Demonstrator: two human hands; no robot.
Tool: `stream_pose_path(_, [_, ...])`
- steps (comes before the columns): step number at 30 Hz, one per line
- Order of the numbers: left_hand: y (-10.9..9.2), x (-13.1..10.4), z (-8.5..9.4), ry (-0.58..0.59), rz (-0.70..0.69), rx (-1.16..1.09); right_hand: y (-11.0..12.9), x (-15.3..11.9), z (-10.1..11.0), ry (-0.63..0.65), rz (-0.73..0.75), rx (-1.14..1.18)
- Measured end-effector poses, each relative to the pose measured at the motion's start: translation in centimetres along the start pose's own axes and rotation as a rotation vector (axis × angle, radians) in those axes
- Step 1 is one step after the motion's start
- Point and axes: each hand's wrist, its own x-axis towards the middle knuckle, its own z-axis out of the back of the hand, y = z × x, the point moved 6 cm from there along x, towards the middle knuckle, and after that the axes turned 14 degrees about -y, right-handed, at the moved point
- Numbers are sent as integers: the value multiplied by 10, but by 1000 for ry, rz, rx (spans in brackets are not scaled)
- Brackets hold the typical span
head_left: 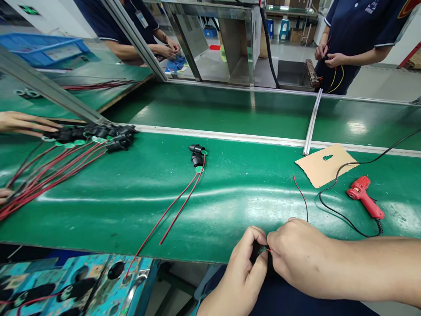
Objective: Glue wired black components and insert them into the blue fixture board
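Note:
Near the table's front edge, my left hand [245,270] grips a small black part with a green circuit board [262,250], its fingers curled round it. My right hand [294,250] is closed against the board, pinching a thin red wire whose short end shows at the fingertips. Behind that hand, a red wire [302,196] sticks up over the green surface; whether it is the same wire is hidden. Two black parts [197,159] with green boards and long red wires lie left of my hands.
On the right lie a red glue gun [365,196] with a black cord [332,215] and a piece of cardboard [327,169]. A person's hand [28,122] touches a row of wired black parts [120,138] at left. A blue fixture [108,289] stands front left. A metal rail [210,134] crosses behind; two people work beyond it.

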Motion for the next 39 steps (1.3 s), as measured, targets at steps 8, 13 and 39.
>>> stream_pose_path(8, [2,6,-1,34,3,-15,6,-2,-20,-5,197,-133])
stream_pose_path(13, [5,9,-4,85,74,-53,10,0,-18,-33,200,-88])
stream_pose_path(39, [24,5,-7,181,423,-596,0,-23,-3,-408,454,120])
